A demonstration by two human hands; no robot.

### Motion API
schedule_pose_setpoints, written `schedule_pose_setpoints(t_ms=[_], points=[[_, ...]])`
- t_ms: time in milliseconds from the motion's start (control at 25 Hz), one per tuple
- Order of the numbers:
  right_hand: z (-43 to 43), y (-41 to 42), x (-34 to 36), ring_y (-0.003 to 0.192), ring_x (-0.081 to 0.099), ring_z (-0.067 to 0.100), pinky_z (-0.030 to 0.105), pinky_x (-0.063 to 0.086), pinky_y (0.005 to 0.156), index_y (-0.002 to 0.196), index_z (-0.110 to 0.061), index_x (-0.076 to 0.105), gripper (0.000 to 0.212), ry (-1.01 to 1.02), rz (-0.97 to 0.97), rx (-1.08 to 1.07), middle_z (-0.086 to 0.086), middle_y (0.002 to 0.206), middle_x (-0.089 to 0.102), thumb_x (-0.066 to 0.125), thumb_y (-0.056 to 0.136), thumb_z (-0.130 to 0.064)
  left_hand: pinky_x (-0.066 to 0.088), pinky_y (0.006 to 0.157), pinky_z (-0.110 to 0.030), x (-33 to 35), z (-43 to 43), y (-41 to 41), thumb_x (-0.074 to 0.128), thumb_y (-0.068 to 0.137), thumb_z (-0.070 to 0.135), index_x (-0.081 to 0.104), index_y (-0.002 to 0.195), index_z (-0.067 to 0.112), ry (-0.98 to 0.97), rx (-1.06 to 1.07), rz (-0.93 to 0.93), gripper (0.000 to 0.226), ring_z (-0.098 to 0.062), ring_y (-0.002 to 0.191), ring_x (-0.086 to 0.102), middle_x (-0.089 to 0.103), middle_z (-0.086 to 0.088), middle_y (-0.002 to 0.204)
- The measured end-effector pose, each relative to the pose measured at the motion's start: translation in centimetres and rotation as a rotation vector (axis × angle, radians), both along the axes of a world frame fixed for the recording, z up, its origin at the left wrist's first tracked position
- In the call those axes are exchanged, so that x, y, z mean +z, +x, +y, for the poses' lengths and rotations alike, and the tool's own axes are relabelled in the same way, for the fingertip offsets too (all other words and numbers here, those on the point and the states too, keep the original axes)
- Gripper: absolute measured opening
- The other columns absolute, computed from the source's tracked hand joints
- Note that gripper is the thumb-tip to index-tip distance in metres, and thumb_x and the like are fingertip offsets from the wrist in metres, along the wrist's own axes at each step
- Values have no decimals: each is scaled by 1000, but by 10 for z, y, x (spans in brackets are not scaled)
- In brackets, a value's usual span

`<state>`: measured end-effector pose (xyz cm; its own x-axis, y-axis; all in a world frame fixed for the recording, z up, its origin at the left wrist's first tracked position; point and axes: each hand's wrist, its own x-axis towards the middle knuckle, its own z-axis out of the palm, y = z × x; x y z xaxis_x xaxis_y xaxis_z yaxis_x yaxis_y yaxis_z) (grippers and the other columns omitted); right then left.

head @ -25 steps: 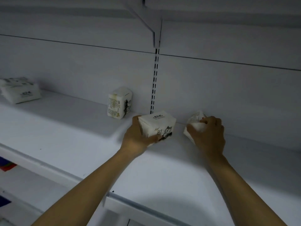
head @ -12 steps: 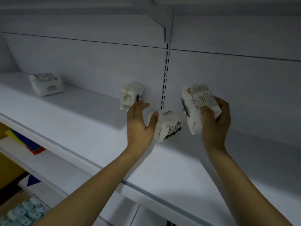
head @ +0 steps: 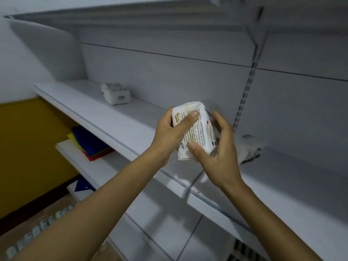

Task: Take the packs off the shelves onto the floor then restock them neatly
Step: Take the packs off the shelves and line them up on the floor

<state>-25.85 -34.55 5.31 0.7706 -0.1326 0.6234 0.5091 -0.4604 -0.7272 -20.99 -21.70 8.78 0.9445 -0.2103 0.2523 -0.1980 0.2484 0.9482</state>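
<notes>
A white pack [head: 197, 129] with printed text is held between both hands in front of the white shelf [head: 105, 117], above its front edge. My left hand [head: 169, 134] grips its left side, the thumb lying across the printed face. My right hand [head: 218, 151] grips the right and lower end, thumb on the front and fingers behind. Another pack [head: 248, 149], blurred, stands on the shelf just right of my hands. A stack of two white packs [head: 115, 93] lies further left by the back panel.
A slotted upright [head: 244, 95] runs down the back panel. The lower shelf [head: 66, 149] carries coloured sheets [head: 90, 146]. Pale blue packs [head: 37, 228] lie on the floor at lower left, beside a yellow wall [head: 28, 147].
My right hand has lifted its pack off the shelf toward me. My left hand has let go of the standing pack and taken hold of the lifted one. The view has swung left.
</notes>
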Motion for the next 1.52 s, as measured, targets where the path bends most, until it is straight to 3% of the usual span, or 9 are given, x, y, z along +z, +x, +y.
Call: schedule_pose_setpoints(t_ms=[120, 280, 440, 760, 960, 1120, 1280, 1360, 1520], points=[[66, 13, -1, 115, 50, -7, 22, 50, 90, 137, -31, 36, 77, 53, 74, 79, -18, 133, 48, 66, 71, -55, 58, 73, -30, -1, 73, 0, 74, 78, 32, 54, 124, 16, 12, 114, -40, 53, -18, 96, 70, 68, -5, 111], [184, 28, -19, 117, 51, 4, 32, 49, 92, 132, -30, 38, 72, -60, 29, 109, -13, 132, 49, 72, 70, -40, 53, 91, -35, -24, 202, -4, 83, 61, 54, 35, 140, 26, 21, 216, 94, 97, -13, 111, 62, 58, 2, 127], [308, 35, -55, 129, 44, 15, 32, 40, 99, 135, -23, 37, 76, -385, -96, 200, -4, 137, 45, 69, 70, -45, 54, 72, -25, -66, 327, -25, 77, 60, 46, 42, 136, 20, 23, 326, 232, 88, -9, 92, 69, 65, 0, 116], [467, 43, -130, 96, 65, 2, 16, 52, 67, 126, -16, 49, 35, 306, 621, 549, -4, 119, 61, 59, 93, -14, 51, 95, -41, -153, 492, -40, 71, 80, 44, 45, 134, 26, 162, 406, 525, 63, -13, 106, 65, 66, 6, 117], [530, 89, -188, 106, 63, 7, 28, 57, 78, 126, -28, 47, 40, 255, 787, 653, -6, 123, 59, 62, 89, -30, 59, 74, -31, -209, 548, -5, 71, 85, 30, 42, 132, 26, 107, 488, 660, 55, -11, 96, 67, 64, 5, 116], [584, 139, -266, 112, 59, 16, 36, 55, 89, 126, -28, 48, 47, 254, 1050, 602, -1, 126, 56, 64, 84, -39, 56, 87, -40, -269, 613, 32, 74, 83, 26, 36, 139, 23, 127, 572, 878, 68, -19, 104, 65, 61, -3, 124], [643, 159, -357, 105, 61, 17, 28, 52, 78, 117, -32, 51, 28, 138, 1369, 604, -1, 117, 61, 61, 91, -34, 53, 56, -15, -347, 679, 54, 68, 88, 13, 55, 108, 21, 149, 664, 1083, 26, -3, 76, 65, 67, 2, 102], [659, 156, -401, 104, 62, 21, 31, 52, 81, 108, -30, 55, 16, 56, 1495, 561, 2, 111, 64, 60, 93, -27, 50, 51, -16, -390, 703, 58, 67, 89, 16, 49, 110, 17, 156, 688, 1223, 28, -7, 79, 61, 64, 0, 108], [680, 155, -494, 97, 65, 20, 36, 53, 86, 99, -22, 62, 11, -61, 1732, 501, 4, 105, 66, 60, 93, -30, 59, 73, -37, -501, 735, 65, 74, 83, 19, 42, 116, 15, 247, 674, 1436, 47, -22, 91, 65, 63, -8, 119]])
